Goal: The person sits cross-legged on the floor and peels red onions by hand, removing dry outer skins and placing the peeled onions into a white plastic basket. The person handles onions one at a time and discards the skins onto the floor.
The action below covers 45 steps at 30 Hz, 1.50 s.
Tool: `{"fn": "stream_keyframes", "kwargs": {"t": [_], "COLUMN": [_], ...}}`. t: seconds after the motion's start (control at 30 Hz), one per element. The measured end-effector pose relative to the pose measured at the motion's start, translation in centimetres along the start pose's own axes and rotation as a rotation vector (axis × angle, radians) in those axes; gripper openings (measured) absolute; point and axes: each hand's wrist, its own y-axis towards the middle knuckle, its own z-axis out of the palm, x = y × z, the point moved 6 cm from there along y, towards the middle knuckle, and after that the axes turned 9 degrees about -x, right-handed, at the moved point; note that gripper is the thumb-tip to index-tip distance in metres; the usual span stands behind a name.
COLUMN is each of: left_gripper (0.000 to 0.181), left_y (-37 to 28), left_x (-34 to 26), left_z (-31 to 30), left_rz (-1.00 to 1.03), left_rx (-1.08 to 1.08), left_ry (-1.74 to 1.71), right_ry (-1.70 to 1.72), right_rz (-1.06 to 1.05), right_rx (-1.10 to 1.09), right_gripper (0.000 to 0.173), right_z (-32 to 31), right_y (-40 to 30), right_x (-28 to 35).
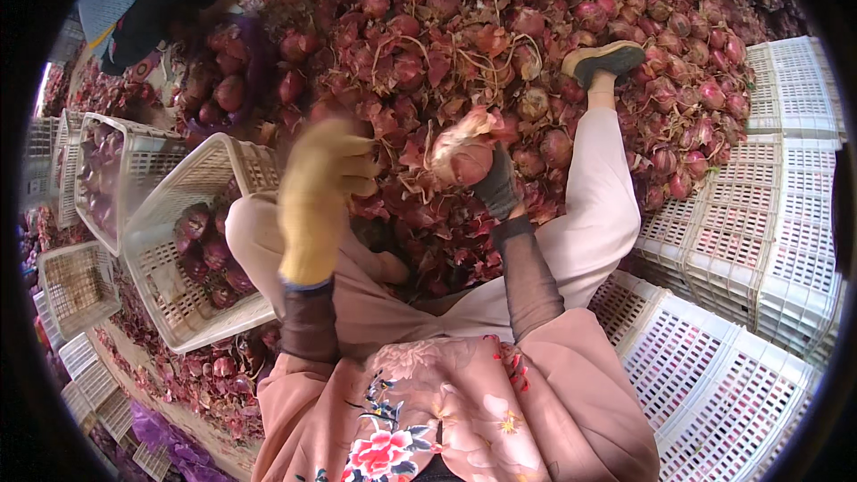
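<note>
My left hand [325, 194], in a yellow glove, is raised in front of my left knee and blurred by motion. Its fingers are apart, and I see nothing held in them. My right hand [499, 184], in a dark grey glove, grips a large red onion [462, 157] with loose, peeling skin at its top. Beneath and beyond both hands spreads a wide heap of red onions [405, 70] mixed with dry skins and stringy stalks. Left of my bent knee, a tilted white plastic crate [161, 281] holds several dark red onions [207, 248].
Another crate [100, 181] of onions stands at the left, near an empty-looking crate [77, 284]. Stacked white crates [730, 214] rise at the right; another crate [710, 361] lies behind my right leg. A purple mesh bag [258, 73] and a person in dark clothing [167, 7] are at upper left.
</note>
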Motion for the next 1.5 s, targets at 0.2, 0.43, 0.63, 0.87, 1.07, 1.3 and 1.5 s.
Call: {"fn": "stream_keyframes", "kwargs": {"t": [0.2, 0.43, 0.63, 0.87, 1.07, 1.3, 1.5], "left_gripper": [0.071, 0.106, 0.115, 0.073, 0.067, 0.112, 0.129], "left_y": [-2.4, -2.1, -3.1, -3.4, -3.9, -2.9, -4.4], "left_x": [5.3, 4.5, 3.6, 7.3, 5.5, 3.7, 3.9], "left_z": [6.1, 4.7, 5.5, 4.5, 4.2, 4.3, 5.9], "left_rz": [-0.108, 0.031, 0.308, -0.255, -0.217, 0.311, 0.411], "left_rx": [0.081, 0.165, 0.115, 0.168, 0.107, 0.164, 0.233], "left_ry": [0.062, 0.298, 0.494, -0.087, -0.12, 0.634, 0.796], "right_ry": [-0.16, 0.214, 0.463, -0.099, -0.18, -0.465, -0.248], "right_rz": [-0.002, 0.024, 0.237, -0.227, 0.063, 0.2, -0.111], "right_rx": [-0.03, 0.438, 0.252, -0.178, -0.304, 0.245, 0.311], "right_gripper": [0.045, 0.042, 0.043, 0.026, 0.028, 0.076, 0.079], "right_z": [3.4, 5.6, 6.6, 6.5, 2.8, 1.6, 7.2], "right_y": [-1.0, -4.9, -6.6, -6.1, -4.1, -6.3, -7.0], "right_x": [9.6, 19.3, 16.2, 20.1, 17.2, 17.7, 22.2]}}
